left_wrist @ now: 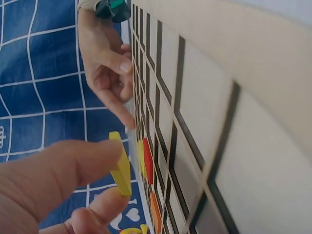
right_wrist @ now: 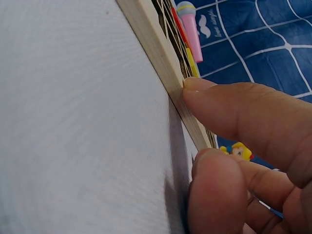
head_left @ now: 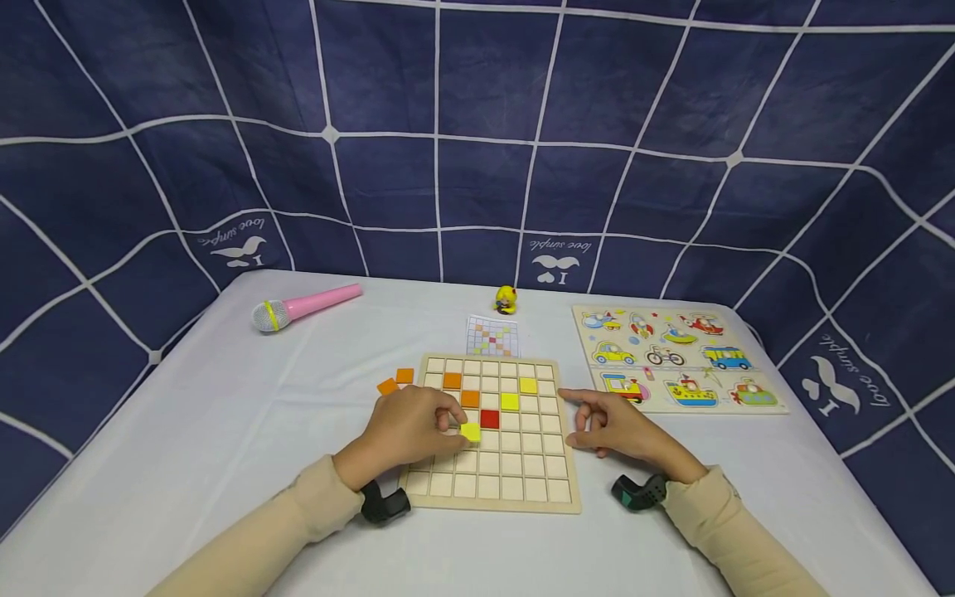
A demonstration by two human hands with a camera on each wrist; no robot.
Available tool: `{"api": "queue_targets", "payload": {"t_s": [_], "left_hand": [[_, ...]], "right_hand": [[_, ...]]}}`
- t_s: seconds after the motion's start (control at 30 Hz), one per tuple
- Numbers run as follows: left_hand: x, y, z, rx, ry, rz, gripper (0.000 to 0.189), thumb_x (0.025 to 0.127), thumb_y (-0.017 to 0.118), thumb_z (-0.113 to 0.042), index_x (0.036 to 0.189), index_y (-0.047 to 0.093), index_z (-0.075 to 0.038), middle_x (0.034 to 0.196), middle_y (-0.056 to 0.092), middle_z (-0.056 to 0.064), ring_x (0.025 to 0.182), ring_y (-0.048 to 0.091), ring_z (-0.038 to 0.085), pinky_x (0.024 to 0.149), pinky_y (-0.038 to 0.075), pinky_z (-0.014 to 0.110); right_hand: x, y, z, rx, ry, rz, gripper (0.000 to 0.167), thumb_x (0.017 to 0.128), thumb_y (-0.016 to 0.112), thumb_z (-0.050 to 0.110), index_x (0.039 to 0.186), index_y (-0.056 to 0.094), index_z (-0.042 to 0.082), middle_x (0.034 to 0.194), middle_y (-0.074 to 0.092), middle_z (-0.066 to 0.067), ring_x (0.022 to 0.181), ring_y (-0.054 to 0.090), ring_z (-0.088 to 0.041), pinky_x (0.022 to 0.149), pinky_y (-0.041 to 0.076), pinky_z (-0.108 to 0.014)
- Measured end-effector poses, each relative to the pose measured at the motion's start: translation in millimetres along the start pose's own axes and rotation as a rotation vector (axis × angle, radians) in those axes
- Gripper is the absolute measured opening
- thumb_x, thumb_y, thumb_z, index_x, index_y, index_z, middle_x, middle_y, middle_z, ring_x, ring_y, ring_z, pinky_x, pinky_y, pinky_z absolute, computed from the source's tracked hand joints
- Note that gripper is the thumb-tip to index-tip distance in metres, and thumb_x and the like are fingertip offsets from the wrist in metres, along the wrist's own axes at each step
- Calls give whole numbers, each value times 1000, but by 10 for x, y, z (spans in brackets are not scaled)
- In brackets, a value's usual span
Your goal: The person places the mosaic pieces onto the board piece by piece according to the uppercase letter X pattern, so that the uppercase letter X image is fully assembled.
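The left hand (head_left: 409, 424) pinches a yellow tile (head_left: 471, 432) between thumb and finger, over the left half of the grid board (head_left: 492, 503); the right hand (head_left: 615, 424) touches the board's right edge, its thumb and forefinger apart. Left of the board and well apart lies a pink microphone (head_left: 321, 302); loose orange tiles (head_left: 404, 376) sit just beside its far left side. Above the board, the held tile is square, with no long axis, and lies roughly level, seemingly just clear of the cells, on the near-left side of the red tile (head_left: 489, 419). The left hand is much the nearer to it. Beyond the board's far edge are a patterned card (head_left: 492, 336) and a small figurine (head_left: 506, 300); to its right lies a picture puzzle (head_left: 656, 396).
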State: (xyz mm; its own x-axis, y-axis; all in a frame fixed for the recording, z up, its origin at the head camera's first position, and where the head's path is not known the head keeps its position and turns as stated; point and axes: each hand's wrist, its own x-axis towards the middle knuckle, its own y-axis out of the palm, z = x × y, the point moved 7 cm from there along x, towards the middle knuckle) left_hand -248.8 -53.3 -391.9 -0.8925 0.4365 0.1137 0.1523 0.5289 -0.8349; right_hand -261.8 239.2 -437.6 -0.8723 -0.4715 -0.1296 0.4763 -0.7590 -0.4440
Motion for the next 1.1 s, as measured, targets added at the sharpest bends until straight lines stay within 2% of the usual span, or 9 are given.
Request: {"api": "queue_targets", "payload": {"t_s": [0.23, 0.57, 0.83, 0.97, 1.1], "left_hand": [[37, 71, 7, 30, -52, 55, 20, 79, 96, -26, 89, 80, -22, 64, 56, -16, 69, 52, 9, 60, 41, 31], [58, 109, 47, 34, -56, 87, 23, 77, 97, -25, 88, 77, -23, 65, 56, -15, 71, 53, 10, 65, 42, 34], [60, 127, 47, 16, -88, 117, 27, 76, 99, -27, 92, 78, -23, 66, 57, -13, 72, 53, 11, 67, 42, 34], [59, 91, 66, 17, -100, 126, 29, 77, 98, -27, 97, 78, -22, 67, 57, -13, 70, 53, 11, 65, 41, 34], [70, -50, 152, 21, -122, 111, 26, 81, 94, -27, 102, 79, -22, 71, 59, -13, 68, 54, 11, 65, 42, 35]], "right_hand": [[7, 7, 8, -5, 18, -4, 79, 90, 85, 4, 156, 44, -12, 94, 59, -9, 60, 53, -9, 54, 49, -23], [4, 3, 1, 5, 11, 1, 79, 91, 85, 3, 156, 44, -13, 93, 59, -9, 59, 52, -9, 53, 49, -23], [-7, -5, -11, 5, -7, 3, 78, 91, 85, 4, 155, 44, -14, 92, 60, -9, 59, 52, -8, 52, 49, -23], [-11, -4, -11, 4, -4, -1, 78, 91, 84, 3, 155, 44, -14, 93, 59, -9, 59, 52, -8, 52, 49, -23], [-3, 4, -5, -2, -4, -1, 78, 91, 84, 4, 155, 45, -13, 93, 59, -9, 60, 52, -8, 52, 49, -23]]}}
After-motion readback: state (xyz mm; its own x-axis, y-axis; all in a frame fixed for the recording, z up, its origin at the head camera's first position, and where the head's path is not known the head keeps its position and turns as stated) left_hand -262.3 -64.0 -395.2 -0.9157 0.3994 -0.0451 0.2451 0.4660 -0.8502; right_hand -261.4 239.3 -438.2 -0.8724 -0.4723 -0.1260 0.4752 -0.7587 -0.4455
